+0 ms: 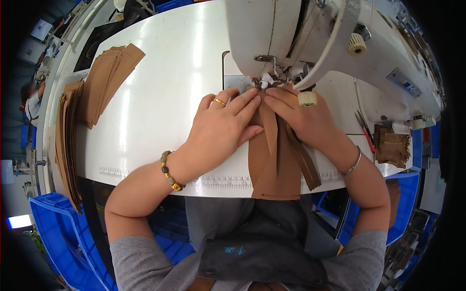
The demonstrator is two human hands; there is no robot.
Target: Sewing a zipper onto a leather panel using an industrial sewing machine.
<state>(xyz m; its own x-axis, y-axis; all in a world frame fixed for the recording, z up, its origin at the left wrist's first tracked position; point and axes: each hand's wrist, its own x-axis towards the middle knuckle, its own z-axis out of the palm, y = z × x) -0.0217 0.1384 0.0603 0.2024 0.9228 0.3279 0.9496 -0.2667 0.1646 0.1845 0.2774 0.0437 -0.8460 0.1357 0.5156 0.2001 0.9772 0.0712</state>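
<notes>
A brown fabric piece (274,182) runs from under the sewing machine's presser foot (264,83) down over the table's front edge. My left hand (221,121) lies on its left side, fingers stretched toward the needle area and thumb spread away. Opposite it, my right hand (306,116) has its fingers closed on the fabric close to the foot; its thumb is hidden. A narrow darker brown strip (305,162) hangs from beneath that hand. Between the hands the upper layer of fabric stands up in a fold. A white scrap (267,80) sits by the foot.
Stacked brown fabric pieces (104,80) lie at the table's left, with another pile (68,140) along that edge. To the right are red-handled scissors (366,133) and a bundle of brown strips (394,149). Blue bins (63,237) stand below. The machine head (264,34) overhangs the work.
</notes>
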